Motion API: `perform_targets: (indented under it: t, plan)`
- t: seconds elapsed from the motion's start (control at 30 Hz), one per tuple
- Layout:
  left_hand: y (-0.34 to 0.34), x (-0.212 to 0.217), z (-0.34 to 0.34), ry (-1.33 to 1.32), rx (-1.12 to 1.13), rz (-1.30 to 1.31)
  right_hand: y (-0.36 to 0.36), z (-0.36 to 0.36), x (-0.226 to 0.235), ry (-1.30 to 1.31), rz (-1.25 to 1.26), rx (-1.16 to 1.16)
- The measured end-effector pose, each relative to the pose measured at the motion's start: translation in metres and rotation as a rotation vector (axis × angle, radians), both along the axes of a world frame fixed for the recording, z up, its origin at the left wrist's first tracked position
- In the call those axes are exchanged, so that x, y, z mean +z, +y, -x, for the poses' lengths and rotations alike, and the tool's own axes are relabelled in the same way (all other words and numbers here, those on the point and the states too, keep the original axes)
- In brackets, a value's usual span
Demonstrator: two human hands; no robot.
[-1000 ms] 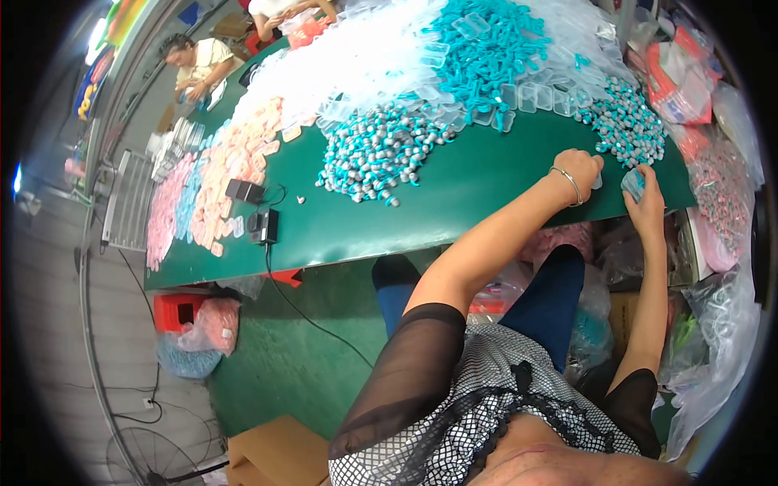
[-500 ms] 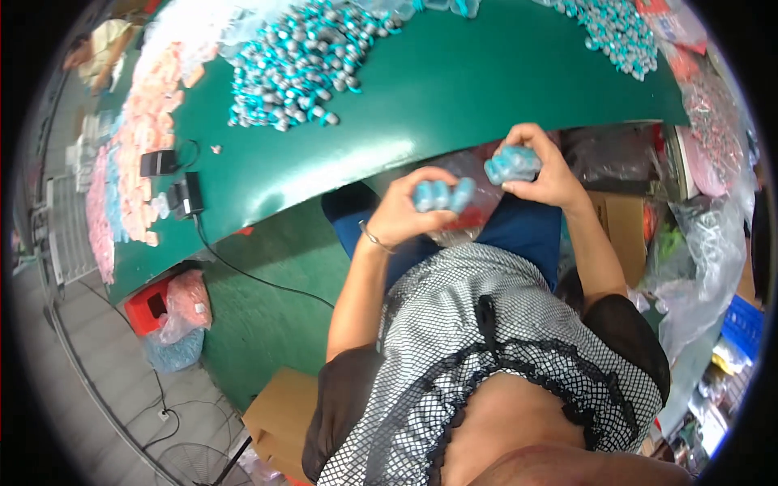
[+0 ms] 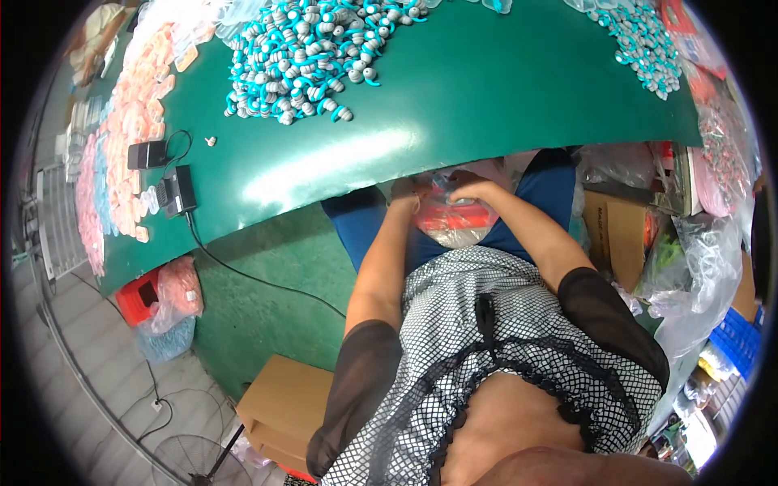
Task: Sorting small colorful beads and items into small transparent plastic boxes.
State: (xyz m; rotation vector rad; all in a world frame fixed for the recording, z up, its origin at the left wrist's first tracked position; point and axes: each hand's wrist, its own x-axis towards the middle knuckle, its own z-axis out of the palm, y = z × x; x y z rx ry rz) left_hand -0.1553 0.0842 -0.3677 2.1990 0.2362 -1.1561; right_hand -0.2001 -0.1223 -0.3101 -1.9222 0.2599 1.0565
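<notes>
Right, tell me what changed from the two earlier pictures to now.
Both hands came back from the far right of the green table to the lap. Half a second ago each held a small blue piece up; now the left hand and right hand are down at a clear plastic bag on the lap, the pieces no longer visible. The heap of teal and grey pieces stayed put.
</notes>
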Motion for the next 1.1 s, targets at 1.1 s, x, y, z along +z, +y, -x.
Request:
perform_targets:
  t: [1.1]
  plan:
    - [0.018, 0.362, 0.013, -0.846, -0.173, 0.786, -0.040, 0.020, 0.216, -0.514, -0.308, 0.203]
